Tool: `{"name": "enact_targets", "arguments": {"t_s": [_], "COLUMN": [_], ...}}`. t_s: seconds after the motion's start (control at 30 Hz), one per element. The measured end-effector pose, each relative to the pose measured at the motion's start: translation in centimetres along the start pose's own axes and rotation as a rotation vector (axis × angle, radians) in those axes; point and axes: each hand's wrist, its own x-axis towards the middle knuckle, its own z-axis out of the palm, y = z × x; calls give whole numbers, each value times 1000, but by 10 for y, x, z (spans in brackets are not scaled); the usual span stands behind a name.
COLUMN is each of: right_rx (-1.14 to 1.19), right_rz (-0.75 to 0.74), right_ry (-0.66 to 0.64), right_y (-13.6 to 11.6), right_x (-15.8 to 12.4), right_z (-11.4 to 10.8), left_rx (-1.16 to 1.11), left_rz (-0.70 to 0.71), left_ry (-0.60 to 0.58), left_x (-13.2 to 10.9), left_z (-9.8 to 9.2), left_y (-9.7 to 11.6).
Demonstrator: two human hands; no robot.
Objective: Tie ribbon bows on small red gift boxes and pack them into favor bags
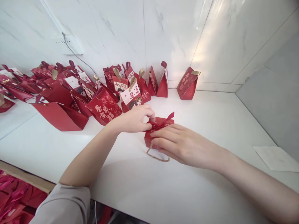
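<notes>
A small red gift box [149, 141] stands on the white table, with a gold rope handle [157, 158] hanging at its near side. Across its top runs a dark red ribbon [163, 123], gathered into what looks like a bow with one end sticking up to the right. My left hand [139, 119] is closed at the box's left side, thumb and fingers pinching the ribbon. From the right, my right hand [179, 143] grips the box with its fingers over the top and front; its thumb is hidden.
Several red gift boxes [104, 107] with ribbon or gold loops crowd the back left. Another red box [188, 84] stands alone by the tiled wall. A white sheet [277, 158] lies at the right. Below the table's left edge is a carton [28, 175] of red items.
</notes>
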Motion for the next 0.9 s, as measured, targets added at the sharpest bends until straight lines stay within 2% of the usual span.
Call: {"name": "enact_targets", "arguments": {"t_s": [0.1,0.27,0.43,0.6,0.8,0.9], "right_rx": [33,-15,-18,-13,33,31], "right_rz": [69,173,152,80,25,36], "right_ry": [-115,-162,-92,-19,-11,-16], "right_y": [-2,10,8,4,2,1], "right_x": [-1,-5,-2,2,1,1], "right_z": [3,-1,-3,11,24,26], "left_rx": [-1,-13,-269,-491,-340,-269], "left_rz": [-42,-64,-41,-58,-254,-232], "left_ry": [-43,-89,-211,-317,-214,-221], "left_x": [0,0,3,3,1,3], "left_z": [-5,-8,-8,-13,-13,-9], "left_y": [-4,-2,-4,-11,-14,-15]}}
